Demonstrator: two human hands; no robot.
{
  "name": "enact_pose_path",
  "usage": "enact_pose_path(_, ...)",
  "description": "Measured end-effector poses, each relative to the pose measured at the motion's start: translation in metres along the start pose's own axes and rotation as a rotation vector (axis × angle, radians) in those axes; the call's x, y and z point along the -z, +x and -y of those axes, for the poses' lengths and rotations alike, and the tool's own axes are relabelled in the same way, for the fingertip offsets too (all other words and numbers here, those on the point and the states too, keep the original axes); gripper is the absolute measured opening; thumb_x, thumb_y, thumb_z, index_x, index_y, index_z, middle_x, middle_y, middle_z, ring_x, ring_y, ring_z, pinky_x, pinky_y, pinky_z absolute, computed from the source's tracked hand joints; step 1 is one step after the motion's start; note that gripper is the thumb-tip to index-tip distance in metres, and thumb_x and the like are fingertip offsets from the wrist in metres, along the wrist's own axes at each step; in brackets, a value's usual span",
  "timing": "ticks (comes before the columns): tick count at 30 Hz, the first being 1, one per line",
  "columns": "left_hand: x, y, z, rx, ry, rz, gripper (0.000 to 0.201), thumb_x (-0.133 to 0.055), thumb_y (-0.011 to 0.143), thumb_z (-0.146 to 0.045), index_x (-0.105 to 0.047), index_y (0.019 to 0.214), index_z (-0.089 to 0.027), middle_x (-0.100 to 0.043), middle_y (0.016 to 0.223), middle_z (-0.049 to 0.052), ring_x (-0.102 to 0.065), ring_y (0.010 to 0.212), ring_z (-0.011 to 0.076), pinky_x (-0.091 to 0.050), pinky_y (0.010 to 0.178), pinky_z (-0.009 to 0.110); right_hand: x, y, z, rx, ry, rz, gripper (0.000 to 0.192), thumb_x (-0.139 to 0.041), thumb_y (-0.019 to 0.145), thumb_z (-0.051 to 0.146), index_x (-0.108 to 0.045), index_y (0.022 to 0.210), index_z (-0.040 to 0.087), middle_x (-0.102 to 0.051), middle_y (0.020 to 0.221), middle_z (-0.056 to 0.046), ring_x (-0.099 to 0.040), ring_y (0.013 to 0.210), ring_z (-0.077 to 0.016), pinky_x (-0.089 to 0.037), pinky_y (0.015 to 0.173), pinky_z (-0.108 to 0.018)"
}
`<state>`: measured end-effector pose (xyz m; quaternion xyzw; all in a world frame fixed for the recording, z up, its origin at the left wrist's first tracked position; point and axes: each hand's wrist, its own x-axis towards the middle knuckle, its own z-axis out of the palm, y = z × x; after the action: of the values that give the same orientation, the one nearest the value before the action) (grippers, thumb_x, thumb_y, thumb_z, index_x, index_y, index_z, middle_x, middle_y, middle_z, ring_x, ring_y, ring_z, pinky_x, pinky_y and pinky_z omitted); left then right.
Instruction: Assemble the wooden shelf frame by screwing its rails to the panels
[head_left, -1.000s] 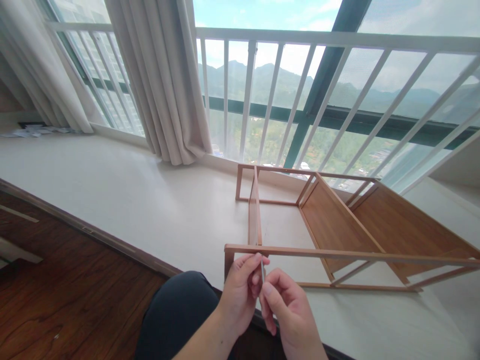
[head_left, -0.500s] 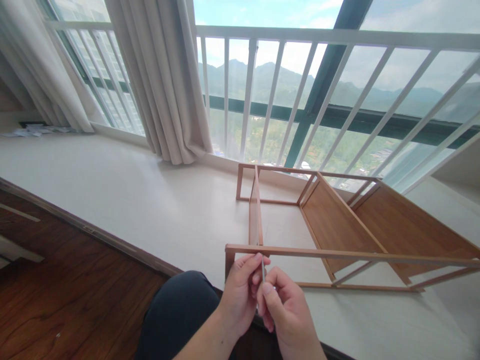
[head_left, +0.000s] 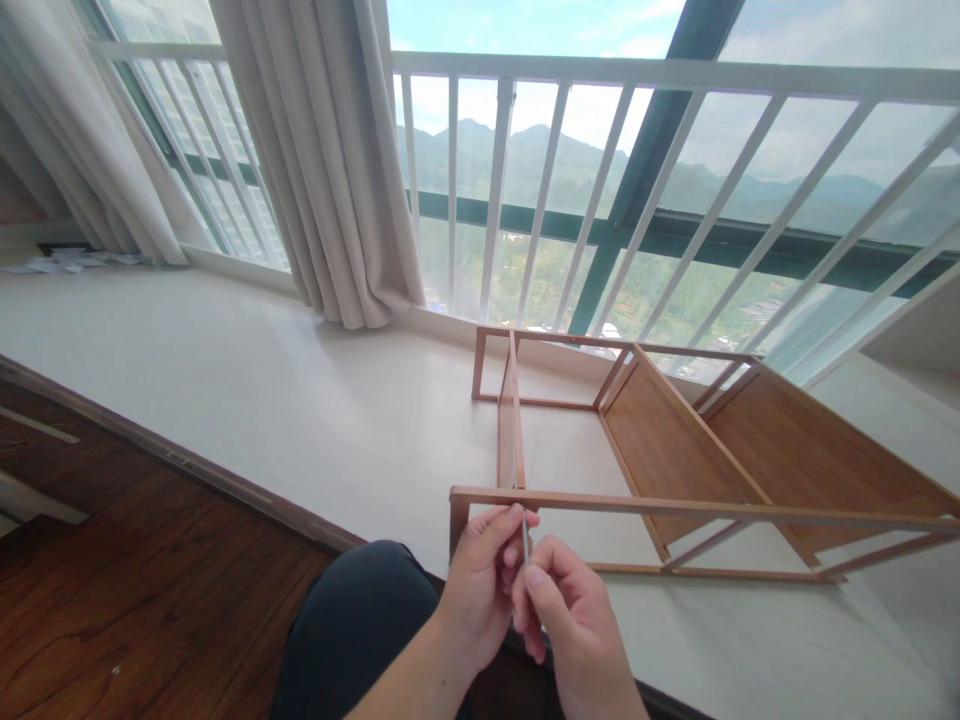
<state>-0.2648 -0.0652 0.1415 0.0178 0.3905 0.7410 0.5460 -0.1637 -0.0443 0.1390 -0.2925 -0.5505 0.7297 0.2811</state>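
A wooden shelf rack (head_left: 600,505) lies on its side on the white window ledge, its near rail toward me. In my right hand (head_left: 574,615) is a thin grey metal rod that looks like a hex key (head_left: 526,540), gripped between thumb and curled fingers. Its upper end meets the underside of the near rail, close to the rail's left end. My left hand (head_left: 480,575) is closed, with thumb and fingertips pinched around that upper end just below the rail. Any screw there is hidden by the fingers.
The white ledge (head_left: 262,390) runs along the window behind a white railing (head_left: 540,68). A beige curtain (head_left: 322,170) hangs to the floor of the ledge. Papers (head_left: 75,260) lie at the far left. My knee (head_left: 360,630) is beside the ledge edge, above dark wooden flooring (head_left: 150,600).
Very little differs. The right hand and the rod have shifted slightly left, with the rod standing a bit more tilted; the left hand and the rack stay in place.
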Motion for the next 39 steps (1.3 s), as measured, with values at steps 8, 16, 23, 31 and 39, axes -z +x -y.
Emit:
enact_pose_path(8,0.002,-0.001,0.002,0.003,-0.008,-0.012,0.047,-0.085,0.065,-0.053,-0.072,0.081,-0.011,-0.039,0.047,-0.008,-0.035,0.043,0.0033,-0.027,0.045,0.018,0.012,0.009,-0.002,0.064,-0.264,0.040,0.033,-0.056,0.091,0.046,-0.045,0.072,0.021,-0.043,0.055,0.006,-0.036,0.048,-0.0084,-0.028,0.046,-0.022)
enact_pose_path(16,0.005,-0.001,0.003,0.009,-0.036,-0.020,0.043,-0.088,0.062,-0.049,-0.071,0.076,-0.012,-0.037,0.049,-0.008,-0.030,0.043,0.0019,-0.021,0.045,0.018,0.010,0.010,0.014,0.037,-0.498,0.021,0.024,-0.052,0.083,0.034,-0.039,0.067,0.023,-0.041,0.057,0.005,-0.037,0.051,-0.0099,-0.028,0.050,-0.024)
enact_pose_path(23,0.005,0.000,0.004,0.014,-0.051,-0.016,0.042,-0.089,0.062,-0.047,-0.072,0.077,-0.012,-0.038,0.050,-0.008,-0.032,0.044,0.0024,-0.022,0.046,0.019,0.011,0.009,0.009,0.082,-0.529,0.040,0.028,-0.050,0.090,0.038,-0.039,0.069,0.023,-0.040,0.061,0.005,-0.039,0.057,-0.0114,-0.030,0.054,-0.025)
enact_pose_path(31,0.008,0.003,0.006,0.025,-0.076,-0.017,0.036,-0.086,0.068,-0.044,-0.071,0.077,-0.012,-0.036,0.051,-0.008,-0.032,0.043,0.0029,-0.021,0.047,0.020,0.011,0.005,-0.003,0.159,-0.421,0.035,0.035,-0.052,0.097,0.046,-0.048,0.074,0.020,-0.043,0.065,0.004,-0.041,0.059,-0.0113,-0.032,0.055,-0.025)
enact_pose_path(39,0.012,0.004,0.008,0.014,-0.067,-0.027,0.036,-0.085,0.069,-0.044,-0.072,0.079,-0.011,-0.038,0.054,-0.007,-0.032,0.045,0.0027,-0.022,0.047,0.020,0.012,0.004,-0.007,0.124,-0.389,0.052,0.038,-0.053,0.097,0.051,-0.048,0.076,0.020,-0.043,0.065,0.004,-0.042,0.058,-0.0110,-0.033,0.054,-0.024)
